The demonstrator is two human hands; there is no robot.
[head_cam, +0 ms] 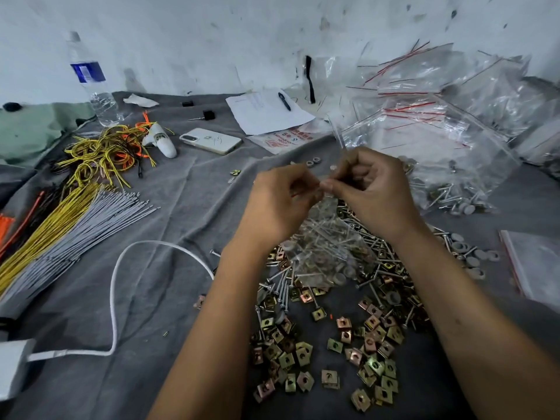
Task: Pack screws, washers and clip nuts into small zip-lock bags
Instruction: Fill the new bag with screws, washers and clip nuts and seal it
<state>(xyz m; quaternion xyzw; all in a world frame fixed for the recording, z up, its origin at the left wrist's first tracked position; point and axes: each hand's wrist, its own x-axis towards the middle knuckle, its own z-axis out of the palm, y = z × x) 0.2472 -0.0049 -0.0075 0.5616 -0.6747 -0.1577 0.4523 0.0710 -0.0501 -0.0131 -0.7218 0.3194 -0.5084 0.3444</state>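
Far left: bundles of yellow and grey ties (69, 219) lie fanned on the grey cloth (169, 298), with a white cable (115, 298) looping just beside them.
Back left: a water bottle (92, 83) stands upright near the wall; a phone (210, 140) lies flat further right.
Left hand (278, 204): fingers curled, pinching the top edge of a small bag (327, 253) (the seal strip itself is too blurred to make out).
Small bag: clear, hanging between the two hands above the loose hardware, holding screws and grey washers.
Right hand (372, 189): fingers curled, pinching the same top edge, fingertips almost touching those of the left hand.
Below the hands: a heap of screws (366, 234) beside and partly over scattered square clip nuts (333, 347).
Back centre: a sheet of paper (266, 112) with a pen (284, 101) on it.
Right: loose washers (472, 256) near a pile of empty clear bags (430, 110).
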